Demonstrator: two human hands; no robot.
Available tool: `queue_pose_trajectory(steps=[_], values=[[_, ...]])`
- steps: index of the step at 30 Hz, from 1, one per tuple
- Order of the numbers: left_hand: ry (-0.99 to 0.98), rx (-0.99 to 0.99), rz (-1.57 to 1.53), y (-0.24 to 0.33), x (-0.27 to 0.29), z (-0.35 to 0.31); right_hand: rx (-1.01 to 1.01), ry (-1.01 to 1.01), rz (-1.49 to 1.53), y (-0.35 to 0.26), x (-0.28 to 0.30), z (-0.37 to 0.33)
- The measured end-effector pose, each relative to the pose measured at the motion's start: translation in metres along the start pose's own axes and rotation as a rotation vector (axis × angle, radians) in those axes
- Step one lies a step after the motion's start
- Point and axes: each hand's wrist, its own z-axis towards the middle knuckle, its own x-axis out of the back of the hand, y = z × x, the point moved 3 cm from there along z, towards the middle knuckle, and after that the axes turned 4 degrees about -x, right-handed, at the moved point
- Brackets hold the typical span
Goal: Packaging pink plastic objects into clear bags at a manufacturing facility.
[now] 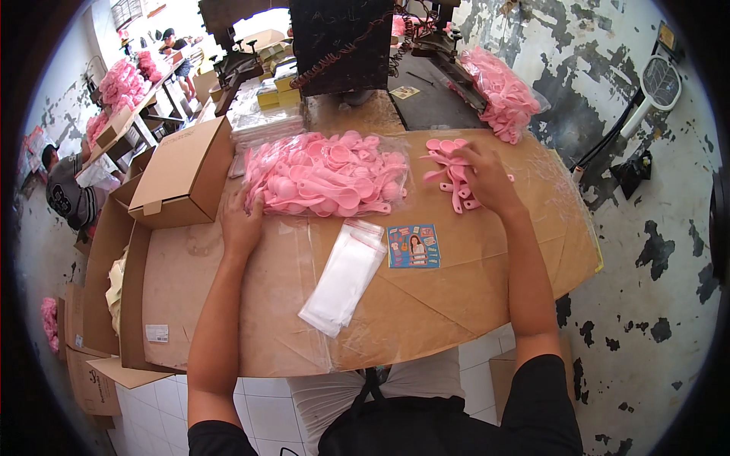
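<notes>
Right grip (490,182): fingers curled over the small pile of pink spoons (455,175), right of center on the surface (456,304); cannot tell whether clamped. Left grip (241,220): against the left end of the bagged pink spoons (334,178); closure cannot be determined. Forearms (217,319) extend forward, well apart, inclined slightly inward.

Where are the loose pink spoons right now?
In the head view, the loose pink spoons lie right of centre at the right hand, right of the spoon bag.
</notes>
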Motion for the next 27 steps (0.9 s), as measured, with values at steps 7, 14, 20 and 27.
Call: queue_pose_trajectory(steps=[7, 14, 20, 27], values=[[-0.025, 0.039, -0.044, -0.001, -0.003, 0.001, -0.082, 0.067, 0.151, -0.022, -0.034, 0.004], [-0.023, 0.018, -0.026, -0.003, -0.002, 0.001, 0.234, 0.006, -0.054, -0.056, -0.083, 0.009], [-0.005, -0.002, -0.027, -0.001, -0.001, 0.0, 0.114, 0.026, 0.055, -0.06, -0.067, 0.009], [-0.036, 0.023, -0.023, 0.005, 0.001, 0.001, 0.122, 0.01, 0.038, -0.048, -0.034, 0.006]])
